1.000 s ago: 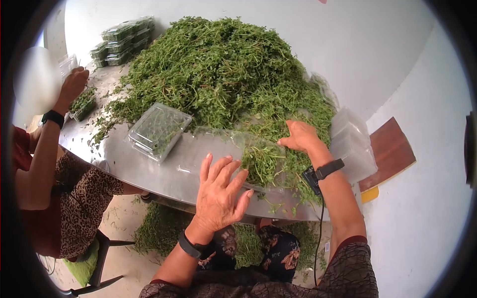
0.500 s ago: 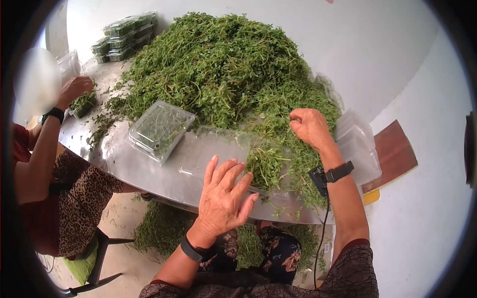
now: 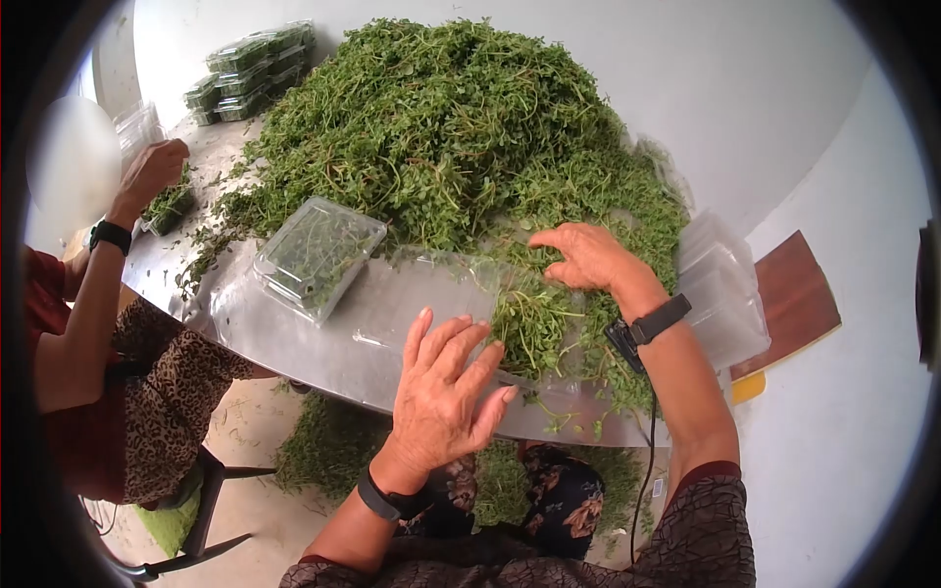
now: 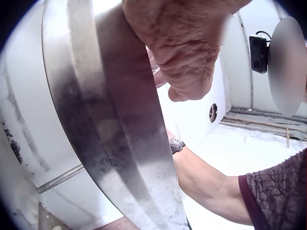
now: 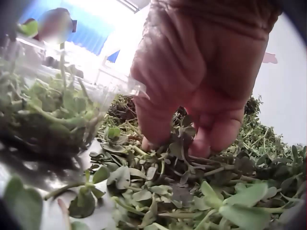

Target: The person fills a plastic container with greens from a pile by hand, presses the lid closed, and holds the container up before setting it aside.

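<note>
A clear plastic clamshell box lies open at the table's near edge. Loose leafy greens fill its right half. My left hand is held at the front of this box, fingers spread and fairly straight, fingertips overlapping its edge. Just beyond the box, my right hand is over the greens, index finger extended and thumb apart from it. In the right wrist view the fingertips of the right hand reach down among leafy stems. The left wrist view shows mainly the left palm beside the metal table edge.
A large heap of greens covers the table's middle. A closed clamshell stands left of the open one. Filled boxes are stacked at the back left, and clear empties at right. Another person's hand works at far left.
My right hand, fingers curled half a second ago, has moved left toward the open box with its index finger now extended. My left hand has stayed almost in place.
</note>
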Demonstrator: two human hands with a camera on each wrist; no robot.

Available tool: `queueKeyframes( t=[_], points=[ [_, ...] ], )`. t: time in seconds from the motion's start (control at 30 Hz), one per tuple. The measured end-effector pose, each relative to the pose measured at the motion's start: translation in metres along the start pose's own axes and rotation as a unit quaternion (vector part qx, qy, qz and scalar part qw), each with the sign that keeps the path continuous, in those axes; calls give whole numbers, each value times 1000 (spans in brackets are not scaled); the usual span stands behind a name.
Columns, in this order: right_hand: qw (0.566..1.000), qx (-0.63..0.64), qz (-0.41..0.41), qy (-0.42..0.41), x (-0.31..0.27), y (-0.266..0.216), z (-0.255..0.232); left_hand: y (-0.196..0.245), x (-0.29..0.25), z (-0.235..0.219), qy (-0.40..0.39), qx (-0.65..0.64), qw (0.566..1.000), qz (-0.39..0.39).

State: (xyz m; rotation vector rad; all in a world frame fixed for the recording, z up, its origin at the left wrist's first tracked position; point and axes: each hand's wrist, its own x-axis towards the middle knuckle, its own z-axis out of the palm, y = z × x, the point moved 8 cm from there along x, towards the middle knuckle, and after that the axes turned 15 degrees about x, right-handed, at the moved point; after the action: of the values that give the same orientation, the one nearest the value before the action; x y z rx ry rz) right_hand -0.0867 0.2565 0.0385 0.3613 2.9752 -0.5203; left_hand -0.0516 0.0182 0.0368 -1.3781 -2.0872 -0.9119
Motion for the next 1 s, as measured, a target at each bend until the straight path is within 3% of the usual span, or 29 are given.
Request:
queueKeyframes(
  t=[0.23, 0.3, 0.33, 0.4, 0.5, 0.73, 0.87, 1.0],
  points=[
    [997, 2, 26, 71, -14, 26, -12, -3, -2, 4, 17, 5, 1000, -3],
    [981, 111, -12, 159, -24, 29, -27, -3, -2, 3, 20, 3, 1000, -6],
    [981, 111, -12, 158, -29, 27, -31, -3, -2, 3, 23, 2, 1000, -6],
    [928, 296, 103, 201, -49, 39, -49, -3, -2, 3, 26, 1, 1000, -5],
    [899, 371, 68, 222, -69, 29, -70, -4, -2, 4, 28, 1, 1000, -9],
    [839, 500, 5, 212, -100, -25, -81, -5, -3, 2, 50, -9, 999, -4],
    [832, 517, -17, 201, -103, -56, -61, -6, -4, 1, 61, -7, 998, -5],
    [856, 505, 61, 94, -108, -71, -32, -8, -4, 0, 67, -3, 998, -8]
  ],
)
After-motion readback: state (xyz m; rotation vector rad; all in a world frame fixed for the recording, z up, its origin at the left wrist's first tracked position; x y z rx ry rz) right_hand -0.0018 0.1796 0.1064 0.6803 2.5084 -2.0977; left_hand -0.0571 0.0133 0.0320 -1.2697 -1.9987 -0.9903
